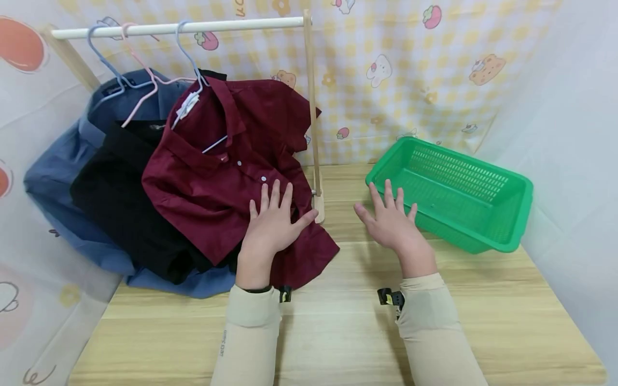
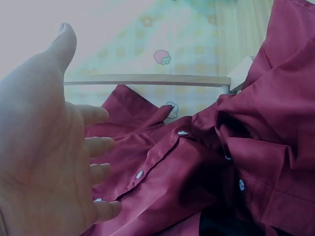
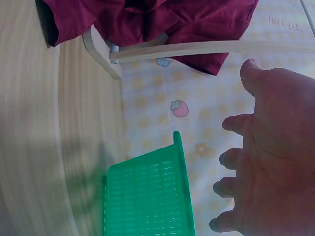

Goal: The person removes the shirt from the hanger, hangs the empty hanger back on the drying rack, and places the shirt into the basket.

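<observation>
My left hand (image 1: pixel 272 222), its fingers spread, is held in front of a maroon button shirt (image 1: pixel 260 134) and grips nothing. In the left wrist view the palm (image 2: pixel 44 147) faces the shirt's buttoned front. My right hand (image 1: pixel 392 221) has its fingers spread too, near the close left edge of a green plastic basket (image 1: pixel 502 245), and holds nothing. The maroon shirt hangs on a blue hanger (image 1: pixel 185 48). Behind it are a black garment (image 1: pixel 116 171) with a pink hanger (image 1: pixel 140 59) and a blue shirt (image 1: pixel 58 166) on another blue hanger (image 1: pixel 103 59).
A rack with a white rail (image 1: pixel 232 25) and a wooden post (image 1: pixel 313 107) stands at the left. Hems of the garments spread onto the wooden table (image 1: pixel 328 332). A checked cloth (image 1: pixel 357 112) with printed figures hangs behind, and a white wall (image 1: pixel 565 161) bounds the right.
</observation>
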### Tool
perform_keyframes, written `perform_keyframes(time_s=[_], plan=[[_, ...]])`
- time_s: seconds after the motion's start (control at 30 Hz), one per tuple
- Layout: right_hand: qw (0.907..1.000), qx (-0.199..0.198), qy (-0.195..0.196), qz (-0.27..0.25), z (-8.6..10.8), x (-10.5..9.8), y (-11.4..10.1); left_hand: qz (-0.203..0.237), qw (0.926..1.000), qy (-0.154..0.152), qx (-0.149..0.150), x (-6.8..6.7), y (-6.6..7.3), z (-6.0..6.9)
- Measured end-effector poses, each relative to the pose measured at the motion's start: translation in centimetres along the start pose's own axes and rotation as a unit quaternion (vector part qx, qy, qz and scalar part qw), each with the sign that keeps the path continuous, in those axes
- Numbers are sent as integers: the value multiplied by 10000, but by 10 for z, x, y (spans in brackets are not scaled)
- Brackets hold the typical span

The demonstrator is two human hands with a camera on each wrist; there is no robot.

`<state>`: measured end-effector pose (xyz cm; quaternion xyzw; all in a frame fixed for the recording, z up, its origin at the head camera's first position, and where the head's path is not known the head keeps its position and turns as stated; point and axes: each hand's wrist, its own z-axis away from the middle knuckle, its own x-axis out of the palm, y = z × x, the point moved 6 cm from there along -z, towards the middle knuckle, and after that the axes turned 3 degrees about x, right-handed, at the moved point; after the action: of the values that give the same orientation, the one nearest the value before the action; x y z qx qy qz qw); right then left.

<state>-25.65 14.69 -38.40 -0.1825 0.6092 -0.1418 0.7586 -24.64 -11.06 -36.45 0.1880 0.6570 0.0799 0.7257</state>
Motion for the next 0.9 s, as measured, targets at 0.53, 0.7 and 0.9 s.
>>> perform_keyframes(time_s=[0.53,0.7,0.9], plan=[[9928,-485,-233,-1070,-39,-5,-37,534,9723,2268,200,-60,-22,9],[9886,-736,-173,-1305,-66,-10,-63,1428,9109,3851,386,-104,-38,24],[9741,-1225,-36,-1899,-98,-23,-97,1406,8368,5284,292,-158,-62,49]])
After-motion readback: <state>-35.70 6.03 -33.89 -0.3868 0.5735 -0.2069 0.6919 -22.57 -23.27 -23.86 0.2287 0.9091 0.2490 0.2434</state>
